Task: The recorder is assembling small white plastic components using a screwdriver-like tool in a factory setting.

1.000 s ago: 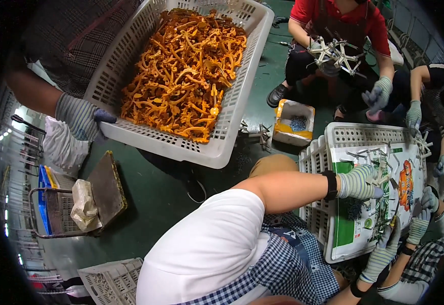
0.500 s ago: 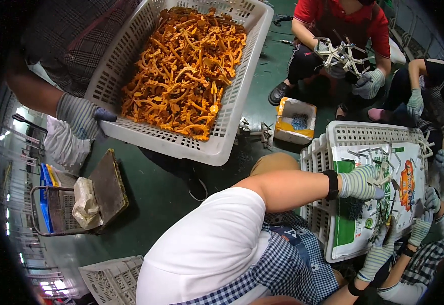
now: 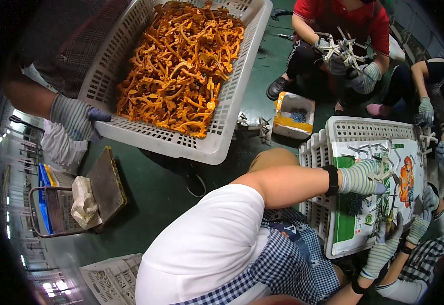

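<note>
My left hand (image 3: 360, 178), in a striped glove, is closed around a pale branched plastic part (image 3: 383, 172) above the printed cardboard sheet (image 3: 345, 243). Below it, my gloved right hand (image 3: 385, 245) has its fingers wrapped on a thin tool with a yellow-orange section (image 3: 389, 219); its exact kind is hard to make out. Close to my left hand, a heap of small dark screw-like pieces (image 3: 354, 204) lies on the sheet. Several slim grey pieces (image 3: 362, 149) are scattered along its far side. The sheet rests on stacked white plastic crates (image 3: 314, 195).
A co-worker's gloved hand (image 3: 73, 118) grips a white crate (image 3: 181, 151) full of orange branched parts (image 3: 181, 71). Ahead, a person in red handles pale parts (image 3: 341, 53) near a foam box (image 3: 293, 127). Another worker's hands (image 3: 419, 226) are at the right. A platform trolley (image 3: 105, 188) stands left.
The person in red has turned the pale parts and brought both hands closer together. My right hand has shifted slightly upward with the tool. My left hand keeps its hold, nearly still.
</note>
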`<act>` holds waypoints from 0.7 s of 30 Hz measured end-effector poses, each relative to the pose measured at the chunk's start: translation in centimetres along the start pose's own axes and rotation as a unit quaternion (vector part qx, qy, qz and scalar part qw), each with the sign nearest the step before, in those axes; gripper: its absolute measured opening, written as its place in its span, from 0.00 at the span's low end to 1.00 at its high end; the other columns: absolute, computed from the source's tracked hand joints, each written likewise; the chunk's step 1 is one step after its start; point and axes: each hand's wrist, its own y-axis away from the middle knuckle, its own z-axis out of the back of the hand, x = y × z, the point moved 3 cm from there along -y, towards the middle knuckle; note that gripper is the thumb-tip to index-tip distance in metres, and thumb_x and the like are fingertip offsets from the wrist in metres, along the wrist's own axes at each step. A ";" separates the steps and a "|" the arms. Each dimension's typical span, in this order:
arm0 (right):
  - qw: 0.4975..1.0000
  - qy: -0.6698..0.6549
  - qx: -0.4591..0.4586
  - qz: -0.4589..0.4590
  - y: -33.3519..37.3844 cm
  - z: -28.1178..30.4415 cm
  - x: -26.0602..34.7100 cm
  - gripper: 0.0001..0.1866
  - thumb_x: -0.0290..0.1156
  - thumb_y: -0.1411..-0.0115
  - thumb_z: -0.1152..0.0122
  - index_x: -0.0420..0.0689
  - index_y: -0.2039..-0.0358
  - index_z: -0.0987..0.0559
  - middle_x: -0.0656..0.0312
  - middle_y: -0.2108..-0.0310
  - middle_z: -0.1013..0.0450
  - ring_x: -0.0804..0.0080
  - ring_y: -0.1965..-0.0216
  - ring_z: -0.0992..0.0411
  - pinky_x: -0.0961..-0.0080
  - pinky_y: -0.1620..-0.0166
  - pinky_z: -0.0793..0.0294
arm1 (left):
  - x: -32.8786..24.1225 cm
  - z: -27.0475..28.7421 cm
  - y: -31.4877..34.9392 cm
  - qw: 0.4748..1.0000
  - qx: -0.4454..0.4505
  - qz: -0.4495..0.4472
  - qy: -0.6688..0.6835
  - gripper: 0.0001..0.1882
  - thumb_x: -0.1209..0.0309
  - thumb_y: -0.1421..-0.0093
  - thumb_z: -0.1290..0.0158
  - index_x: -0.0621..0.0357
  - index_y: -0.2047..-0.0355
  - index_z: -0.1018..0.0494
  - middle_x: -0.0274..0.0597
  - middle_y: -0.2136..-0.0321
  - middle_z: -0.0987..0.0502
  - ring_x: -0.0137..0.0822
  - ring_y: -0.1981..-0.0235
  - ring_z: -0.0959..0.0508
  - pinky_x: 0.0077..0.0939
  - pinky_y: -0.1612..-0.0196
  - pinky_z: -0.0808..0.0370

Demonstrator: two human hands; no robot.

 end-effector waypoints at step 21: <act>0.987 0.147 -0.004 0.068 0.4 2.5 0.7 0.20 0.19 0.36 0.42 0.35 0.43 0.27 0.56 0.46 0.27 0.68 0.48 0.29 0.73 0.42 0.32 | 0.2 0.6 0.0 0.994 0.011 0.056 0.090 0.20 0.52 0.46 0.38 0.58 0.71 0.23 0.47 0.77 0.22 0.42 0.75 0.22 0.37 0.70 0.25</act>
